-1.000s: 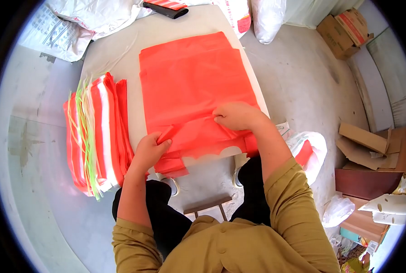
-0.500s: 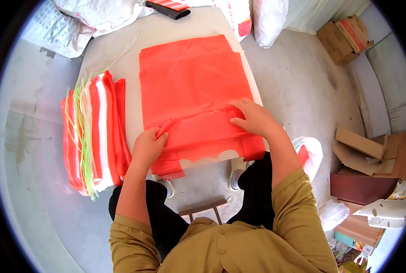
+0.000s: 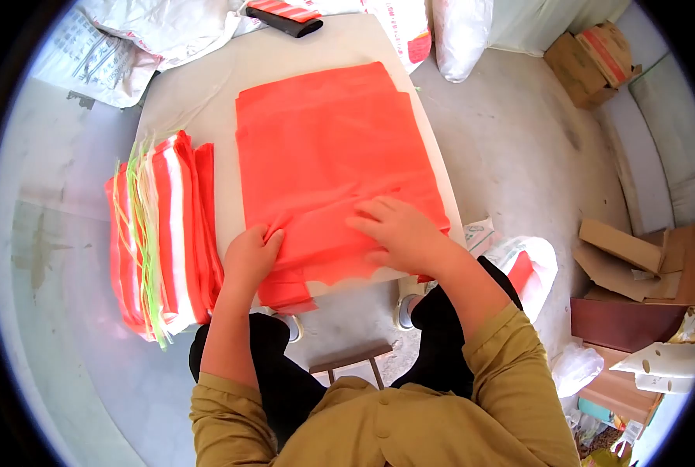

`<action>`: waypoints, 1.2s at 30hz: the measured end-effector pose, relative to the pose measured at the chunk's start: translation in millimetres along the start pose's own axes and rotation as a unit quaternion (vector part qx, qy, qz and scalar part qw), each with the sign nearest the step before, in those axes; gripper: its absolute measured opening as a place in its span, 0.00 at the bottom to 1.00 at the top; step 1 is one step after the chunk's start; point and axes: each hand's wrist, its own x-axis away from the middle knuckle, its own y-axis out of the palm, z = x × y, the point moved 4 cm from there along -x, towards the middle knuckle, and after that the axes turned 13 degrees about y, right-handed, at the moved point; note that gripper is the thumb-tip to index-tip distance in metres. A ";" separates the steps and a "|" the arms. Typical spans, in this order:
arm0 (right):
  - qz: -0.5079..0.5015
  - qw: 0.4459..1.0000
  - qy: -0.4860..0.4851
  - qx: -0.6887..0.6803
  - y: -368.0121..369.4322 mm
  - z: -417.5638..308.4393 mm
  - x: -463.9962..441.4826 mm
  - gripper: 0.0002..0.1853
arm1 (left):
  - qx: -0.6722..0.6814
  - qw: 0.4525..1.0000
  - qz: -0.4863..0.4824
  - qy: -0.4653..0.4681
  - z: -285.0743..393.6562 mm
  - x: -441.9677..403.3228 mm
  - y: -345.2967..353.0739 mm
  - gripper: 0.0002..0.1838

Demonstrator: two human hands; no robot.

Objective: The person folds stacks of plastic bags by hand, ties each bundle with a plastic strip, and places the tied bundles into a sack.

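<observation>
Nearest, below the buttoned olive shirt and black trousers, a stool with a straight edge shows between the legs. The left hand pinches a gathered fold of the red sheets between thumb and fingers; the right hand lies over their near part, its fingers spread, with no pinch to be seen. The sheets are thin, smooth and roughly rectangular, creased between the hands, flatter beyond, and stepped at the far corners where layers are offset. Their near edge is uneven, and its left corner droops past the edge of the bench. Left of them, a thick pile of red-and-white striped material stands in packed folds, thin green strands trailing down it; how it is held up cannot be told. A strip of smooth, pale bench separates pile from sheets; a narrower one follows the right edge, and a broader stretch runs beyond the far edge. Farther still, crinkled white sacks and a dark roll line the bench's end, while grey floor reaches rightward to a cardboard box.
</observation>
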 end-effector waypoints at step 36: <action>-0.020 0.996 0.084 0.037 46.1 -27.7 -102.9 0.32 | 0.090 0.981 0.133 0.109 -13.4 20.7 0.0 0.12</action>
